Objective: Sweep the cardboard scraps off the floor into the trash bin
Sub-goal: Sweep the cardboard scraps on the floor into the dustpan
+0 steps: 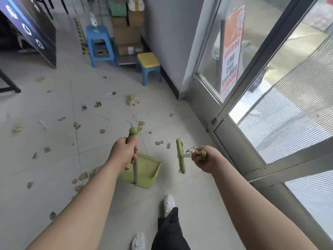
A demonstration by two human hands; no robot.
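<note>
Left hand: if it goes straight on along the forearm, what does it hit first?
Nothing close, it seems. The left hand grips the dustpan handle, held above the scraps ahead; beyond them comes the wall right of the yellow stool. Depth is unclear.

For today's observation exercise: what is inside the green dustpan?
The dustpan shows only bare green interior, with no clear scraps. Its handle and the left hand hide part of it.

Green dustpan [146, 171]; broom [180, 156] (scraps [83, 175] about)
</note>
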